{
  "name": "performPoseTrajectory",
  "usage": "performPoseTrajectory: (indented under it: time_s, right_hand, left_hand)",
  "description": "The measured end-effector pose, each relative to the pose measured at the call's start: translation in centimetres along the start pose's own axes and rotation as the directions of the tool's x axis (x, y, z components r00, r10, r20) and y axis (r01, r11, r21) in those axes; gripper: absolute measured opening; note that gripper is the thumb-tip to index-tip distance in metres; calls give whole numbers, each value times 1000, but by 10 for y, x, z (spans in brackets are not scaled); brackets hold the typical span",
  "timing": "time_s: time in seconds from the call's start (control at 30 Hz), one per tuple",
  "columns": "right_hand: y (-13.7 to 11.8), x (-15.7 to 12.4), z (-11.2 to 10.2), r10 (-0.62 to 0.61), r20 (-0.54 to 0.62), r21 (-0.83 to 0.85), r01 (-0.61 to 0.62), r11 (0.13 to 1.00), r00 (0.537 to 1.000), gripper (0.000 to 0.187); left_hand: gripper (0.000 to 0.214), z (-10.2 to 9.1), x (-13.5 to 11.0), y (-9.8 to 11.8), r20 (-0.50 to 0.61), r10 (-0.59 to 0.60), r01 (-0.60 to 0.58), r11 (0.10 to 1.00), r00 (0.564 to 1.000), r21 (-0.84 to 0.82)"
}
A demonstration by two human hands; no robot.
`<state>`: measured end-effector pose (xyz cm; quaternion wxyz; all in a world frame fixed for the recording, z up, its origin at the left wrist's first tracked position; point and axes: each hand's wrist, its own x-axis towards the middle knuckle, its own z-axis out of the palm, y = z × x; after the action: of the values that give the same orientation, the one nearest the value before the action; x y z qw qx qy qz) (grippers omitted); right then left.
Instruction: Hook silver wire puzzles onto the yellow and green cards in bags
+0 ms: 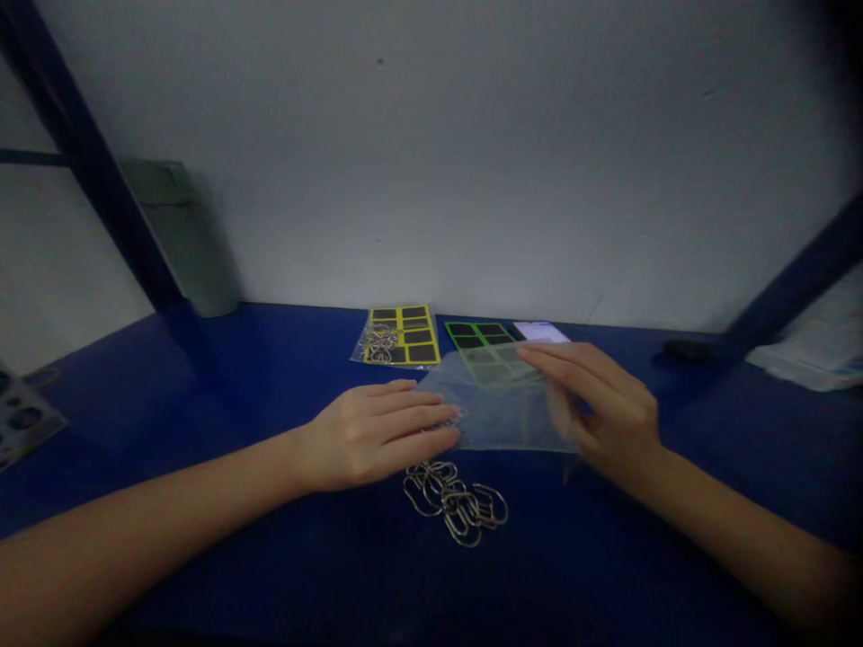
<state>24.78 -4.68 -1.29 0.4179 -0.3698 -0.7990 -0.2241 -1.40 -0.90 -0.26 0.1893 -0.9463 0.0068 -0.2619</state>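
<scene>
My left hand (378,429) lies flat with its fingers stretched over the left end of a clear plastic bag (502,418). Some small shiny metal pieces show at those fingertips; I cannot make out their kind. At the bag's right end, my right hand (600,409) has fingers and thumb closed on the film, and that side is raised a little. Just in front of the bag is a heap of shiny oval metal hooks (455,501), touched by neither hand. Behind the bag lies a green-edged sheet of black rectangles (482,332), its near part seen through the film.
A clear bag with a yellow-edged sheet (418,337) and metal hooks lies at the back. A lit phone (541,332), a dark object (688,350) and white plastic packaging (813,364) are to the right. A greenish cylinder (195,243) and blue posts (101,180) stand left.
</scene>
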Motion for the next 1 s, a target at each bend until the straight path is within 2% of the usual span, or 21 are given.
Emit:
performPoseTrajectory:
  time_s: [0.13, 0.2, 0.3, 0.43, 0.53, 0.67, 0.77, 0.83, 0.9, 1.0]
  right_hand:
    - [2, -1, -2, -42, 5, -12, 42, 999, 999, 49]
    - [5, -1, -2, -72, 71, -4, 72, 997, 995, 48]
    - [9, -2, 1, -94, 230, 31, 89, 996, 969, 47]
    - [11, -5, 9, -108, 398, 107, 71, 992, 911, 49]
    - [9, -8, 13, -116, 469, 142, 55, 988, 875, 51]
    - [6, -7, 17, -105, 527, 144, 34, 989, 844, 54]
    - [3, -6, 19, -121, 546, 155, 42, 987, 829, 50]
    - [1, -5, 20, -131, 549, 171, 42, 984, 826, 48]
    - [-2, -5, 19, -128, 541, 191, 26, 981, 832, 47]
    - [-8, -5, 17, -113, 535, 218, -8, 976, 837, 47]
  left_hand:
    - [25, -11, 1, -1, 22, 47, -50, 990, 999, 136]
    - [23, -13, 2, -3, 19, 72, -75, 975, 997, 211]
    - [21, -12, 2, -7, 21, 58, -62, 963, 998, 264]
    - [20, -7, 4, -7, 66, 1, -12, 986, 998, 169]
    - [27, -9, 10, -2, 84, -116, 116, 993, 990, 13]
    - [29, -17, 20, 4, 131, -318, 330, 941, 939, -79]
    - [24, -20, 25, 5, 107, -369, 376, 924, 923, -64]
    - [25, -16, 26, 5, 122, -424, 430, 902, 898, -36]
    - [30, -9, 24, 5, 205, -504, 517, 856, 839, -11]
    - [52, 3, 20, 4, 348, -556, 601, 799, 754, -25]
